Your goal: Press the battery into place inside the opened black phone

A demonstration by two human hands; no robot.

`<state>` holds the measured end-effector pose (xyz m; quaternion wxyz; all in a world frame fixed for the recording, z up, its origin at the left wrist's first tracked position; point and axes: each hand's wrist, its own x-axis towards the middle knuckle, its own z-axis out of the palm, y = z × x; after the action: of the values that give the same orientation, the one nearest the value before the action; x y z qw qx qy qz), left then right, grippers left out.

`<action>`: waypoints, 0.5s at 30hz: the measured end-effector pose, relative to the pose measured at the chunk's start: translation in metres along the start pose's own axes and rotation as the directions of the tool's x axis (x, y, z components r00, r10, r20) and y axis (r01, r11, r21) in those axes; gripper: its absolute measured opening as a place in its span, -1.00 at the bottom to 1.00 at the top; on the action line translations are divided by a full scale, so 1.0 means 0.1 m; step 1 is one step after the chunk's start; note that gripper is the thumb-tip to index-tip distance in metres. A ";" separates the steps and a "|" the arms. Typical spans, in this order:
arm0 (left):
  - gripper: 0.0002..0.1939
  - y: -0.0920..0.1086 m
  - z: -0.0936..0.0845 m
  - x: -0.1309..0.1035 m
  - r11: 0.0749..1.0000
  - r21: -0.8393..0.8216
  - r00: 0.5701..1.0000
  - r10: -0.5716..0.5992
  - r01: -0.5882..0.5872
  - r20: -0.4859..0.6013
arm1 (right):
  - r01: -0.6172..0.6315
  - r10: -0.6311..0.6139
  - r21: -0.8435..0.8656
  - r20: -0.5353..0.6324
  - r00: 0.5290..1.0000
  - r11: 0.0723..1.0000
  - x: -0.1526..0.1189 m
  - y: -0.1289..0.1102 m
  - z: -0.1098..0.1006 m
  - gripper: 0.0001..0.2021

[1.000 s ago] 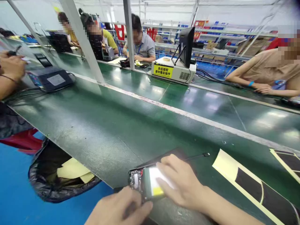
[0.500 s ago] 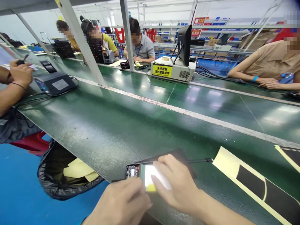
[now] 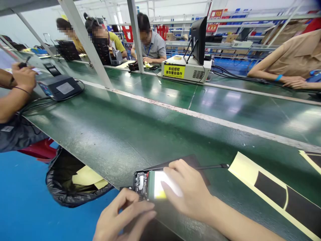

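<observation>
An opened dark device [image 3: 146, 183] with an exposed circuit board and a shiny battery pack lies at the near edge of the green conveyor belt [image 3: 140, 130]. My right hand [image 3: 190, 194] rests flat on the battery, fingers pressing its top. My left hand [image 3: 122, 217] sits at the device's near left corner, fingertips touching its edge. A thin black cable [image 3: 213, 166] runs out from under my right hand toward the right.
Yellow backing sheets with black adhesive pieces [image 3: 273, 190] lie to the right. A black waste bag [image 3: 72, 184] hangs below the belt's left edge. A co-worker's arm [image 3: 15, 90] and a black unit [image 3: 61, 87] are at left. A white machine [image 3: 185, 70] and seated people are beyond.
My left hand has slid down off the device's top to its near left corner, uncovering the circuit board. My right hand stays on the battery.
</observation>
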<state>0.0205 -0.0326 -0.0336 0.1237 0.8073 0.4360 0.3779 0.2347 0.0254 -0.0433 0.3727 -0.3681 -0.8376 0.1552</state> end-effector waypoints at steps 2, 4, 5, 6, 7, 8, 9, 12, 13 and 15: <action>-0.81 -0.06 0.03 -0.06 1.000 -0.010 1.000 -0.004 0.004 -0.016 | -0.005 0.005 -0.001 0.004 1.000 1.000 0.00 0.00 0.00 -0.78; -0.79 -0.10 0.06 -0.08 0.999 0.017 0.999 0.032 -0.032 -0.007 | -0.006 0.006 0.000 0.007 1.000 1.000 0.01 0.00 0.00 -0.78; -0.78 -0.11 0.07 -0.08 0.998 0.033 0.999 0.052 -0.052 0.000 | -0.007 0.007 -0.001 0.005 1.000 1.000 0.02 0.00 0.00 -0.78; -0.77 -0.12 0.08 -0.08 0.996 0.051 0.997 0.072 -0.072 0.011 | -0.009 0.009 -0.002 0.005 1.000 1.000 0.02 0.00 0.00 -0.77; -0.76 -0.12 0.08 -0.07 0.993 0.071 0.996 0.090 -0.091 0.024 | -0.009 0.009 -0.002 0.005 1.000 1.000 0.02 0.00 0.00 -0.77; -0.75 -0.12 0.08 -0.07 0.990 0.096 0.994 0.104 -0.107 0.038 | -0.010 0.010 -0.004 0.004 1.000 1.000 0.03 0.00 0.00 -0.77; -0.74 -0.11 0.08 -0.07 0.986 0.120 0.992 0.110 -0.116 0.058 | -0.012 0.012 -0.003 0.006 1.000 1.000 0.03 0.00 0.00 -0.77; -0.76 -0.06 0.06 -0.07 0.974 0.181 0.987 0.116 -0.134 0.110 | -0.011 0.011 -0.003 0.005 1.000 1.000 0.02 0.00 0.00 -0.77; -0.77 -0.04 0.06 -0.07 0.971 0.193 0.985 0.116 -0.140 0.127 | -0.008 0.008 -0.004 0.002 1.000 1.000 0.01 0.00 0.00 -0.77; -0.76 -0.02 0.04 -0.06 0.966 0.210 0.983 0.120 -0.148 0.141 | -0.005 0.005 -0.006 -0.004 1.000 1.000 0.01 0.01 0.00 -0.77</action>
<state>0.0196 -0.0359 -0.0405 0.0353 0.8662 0.4106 0.2825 0.2349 0.0264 -0.0433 0.3729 -0.3715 -0.8364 0.1526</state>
